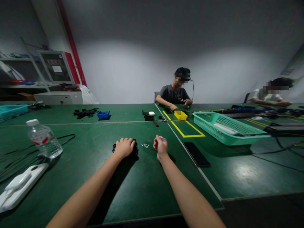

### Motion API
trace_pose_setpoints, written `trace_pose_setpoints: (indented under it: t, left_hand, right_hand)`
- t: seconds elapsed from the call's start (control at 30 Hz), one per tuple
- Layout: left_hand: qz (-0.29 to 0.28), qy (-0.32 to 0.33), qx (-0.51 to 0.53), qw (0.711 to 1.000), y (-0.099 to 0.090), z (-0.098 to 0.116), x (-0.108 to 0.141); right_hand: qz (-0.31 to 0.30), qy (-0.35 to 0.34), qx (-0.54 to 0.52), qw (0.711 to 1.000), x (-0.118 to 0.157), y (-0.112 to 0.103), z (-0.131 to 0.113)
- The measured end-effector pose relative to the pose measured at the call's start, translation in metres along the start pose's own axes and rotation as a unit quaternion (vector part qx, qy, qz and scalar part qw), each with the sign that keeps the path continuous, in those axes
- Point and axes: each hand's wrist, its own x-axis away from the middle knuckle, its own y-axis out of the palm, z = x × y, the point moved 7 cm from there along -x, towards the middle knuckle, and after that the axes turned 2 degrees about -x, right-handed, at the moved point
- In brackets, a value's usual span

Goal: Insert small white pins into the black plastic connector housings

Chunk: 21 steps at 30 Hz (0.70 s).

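Observation:
My left hand (124, 146) lies fingers-down over a small black object (136, 148) on the green table (142, 183), covering most of it. My right hand (160, 146) is closed around a thin screwdriver (153, 139) whose tip points left. A little heap of tiny silvery screws (145, 145) sits on the table between the two hands, touching neither.
A black phone (196, 154) lies right of my right hand. A teal basket (226, 128), a yellow bin (180, 115) and a blue bin (103, 114) stand farther back. A water bottle (44, 139), cables and a white power strip (20, 185) are at left. Two people sit across the table.

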Motion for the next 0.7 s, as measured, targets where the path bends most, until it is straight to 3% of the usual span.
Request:
trace_pose_setpoints:
  t: [0.17,0.37,0.6,0.7]
  left_hand:
    - [-0.042,-0.004,0.007,0.999,0.004,0.0,-0.012]
    - [-0.042,-0.011,0.012,0.999,-0.001,0.0,-0.02]
    - [0.068,0.006,0.034,0.997,-0.026,0.011,-0.007]
    - [0.095,0.035,0.043,0.994,-0.032,0.022,0.004]
  right_hand:
    - [-0.002,0.0,0.002,1.0,-0.001,0.0,0.001]
    - [-0.008,0.002,0.017,1.0,0.0,0.0,0.0]
    - [-0.048,0.0,0.081,0.996,-0.004,0.002,0.009]
    - [-0.064,-0.026,0.161,0.984,-0.011,0.001,0.019]
